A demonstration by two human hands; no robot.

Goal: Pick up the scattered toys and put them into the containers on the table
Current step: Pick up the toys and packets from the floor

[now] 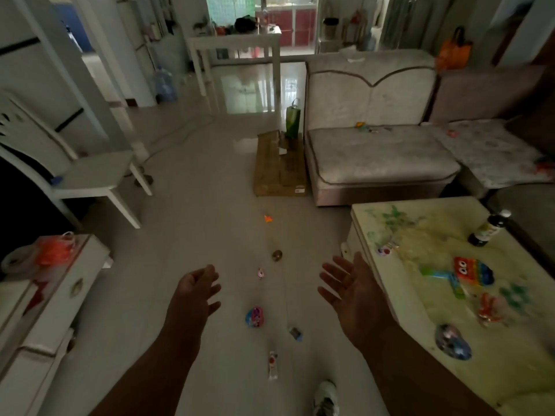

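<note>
Toys strung in a loose line along glossy pale floor tiles: orange scrap [268,218] farthest, brown rounded lump [277,255], small pink piece [261,273], blue-pink oval toy [255,317], small blue-grey block [296,333], white-red strip [273,364] nearest. More on the stained cream worktop [390,217]: rainbow pop-bubble toy [473,271], blue oval [453,341], dark bottle [488,228] upright. Left hand [196,288] empty, fingers loosely curled. Right hand [345,288] empty, palm showing, fingers spread wide. Neither touching anything.
</note>
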